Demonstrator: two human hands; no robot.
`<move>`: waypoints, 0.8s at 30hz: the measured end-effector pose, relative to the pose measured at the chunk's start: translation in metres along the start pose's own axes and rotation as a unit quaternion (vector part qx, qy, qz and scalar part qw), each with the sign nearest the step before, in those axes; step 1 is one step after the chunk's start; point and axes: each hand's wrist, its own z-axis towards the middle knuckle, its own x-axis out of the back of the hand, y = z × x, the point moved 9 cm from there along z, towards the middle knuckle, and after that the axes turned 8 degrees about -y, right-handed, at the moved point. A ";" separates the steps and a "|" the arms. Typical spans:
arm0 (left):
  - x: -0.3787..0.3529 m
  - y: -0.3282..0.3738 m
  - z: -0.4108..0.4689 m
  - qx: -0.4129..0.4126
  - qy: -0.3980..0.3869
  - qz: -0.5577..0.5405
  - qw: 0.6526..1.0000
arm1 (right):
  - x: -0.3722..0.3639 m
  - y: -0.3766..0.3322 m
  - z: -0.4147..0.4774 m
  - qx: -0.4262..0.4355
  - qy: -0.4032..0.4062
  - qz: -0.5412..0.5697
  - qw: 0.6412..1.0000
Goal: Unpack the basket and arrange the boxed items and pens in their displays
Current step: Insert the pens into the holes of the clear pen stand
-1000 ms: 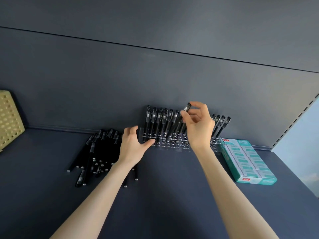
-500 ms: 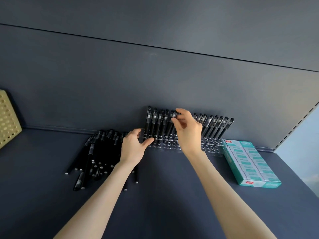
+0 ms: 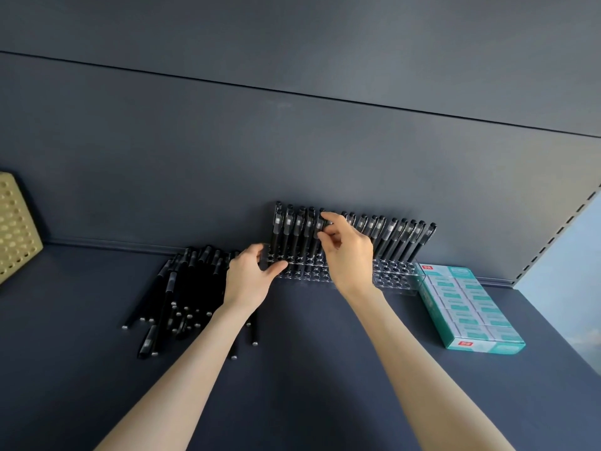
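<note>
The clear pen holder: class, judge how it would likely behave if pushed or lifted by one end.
The clear pen holder looks rigid, so it would probably slide as one piece, not bend. Upright pens crowd its back while its front holes sit empty, so it may tip backward when lifted. The left hand holding its end suggests it shifts easily.

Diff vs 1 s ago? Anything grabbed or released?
The right hand moved slightly left and lowered the black pen it held above the row into line with the others in the clear plastic pen rack; it still pinches the cap. Unchanged: left hand gripping the rack's left end, pile of loose black pens, teal box, perforated yellow basket.
</note>
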 end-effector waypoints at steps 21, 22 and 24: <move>0.130 -0.087 -0.053 0.140 0.049 0.204 0.968 | -0.143 -0.075 -0.060 -0.093 -0.200 -0.006 0.975; 0.130 -0.091 -0.050 0.134 0.027 0.200 0.970 | -0.152 -0.077 -0.060 -0.110 -0.204 -0.032 0.972; 0.128 -0.097 -0.042 0.114 -0.013 0.179 0.977 | -0.168 -0.080 -0.060 -0.133 -0.203 -0.083 0.967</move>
